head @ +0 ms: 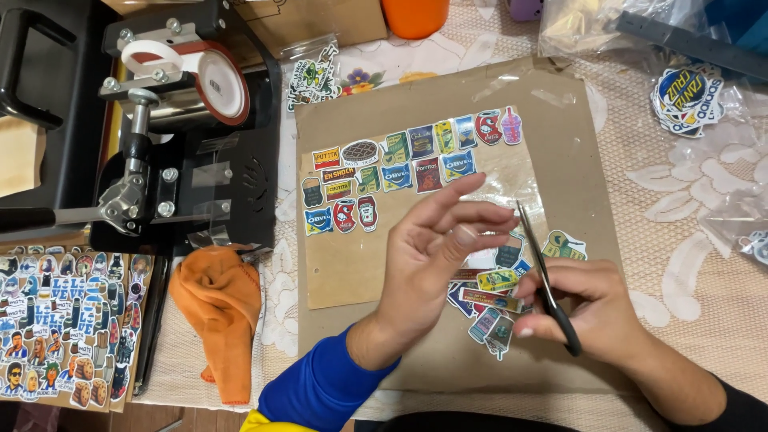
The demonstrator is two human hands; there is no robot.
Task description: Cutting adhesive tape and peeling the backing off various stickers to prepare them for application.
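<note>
My left hand (432,256) hovers over a brown cardboard sheet (352,264), fingers stretched out and apart, with nothing visible in it. My right hand (588,308) grips black-handled scissors (544,280) whose blades point up toward the left fingertips. Rows of small colourful stickers (400,172) sit on the cardboard's upper part under a clear film (512,180). A loose pile of cut stickers (492,308) lies between and partly under both hands.
A black heat press machine (184,120) stands at the left, with an orange cloth (220,308) below it. A printed sticker sheet (68,324) lies at the lower left. More stickers in clear bags (688,96) sit at the upper right, on a lace tablecloth (688,208). An orange cup (414,16) stands at the top.
</note>
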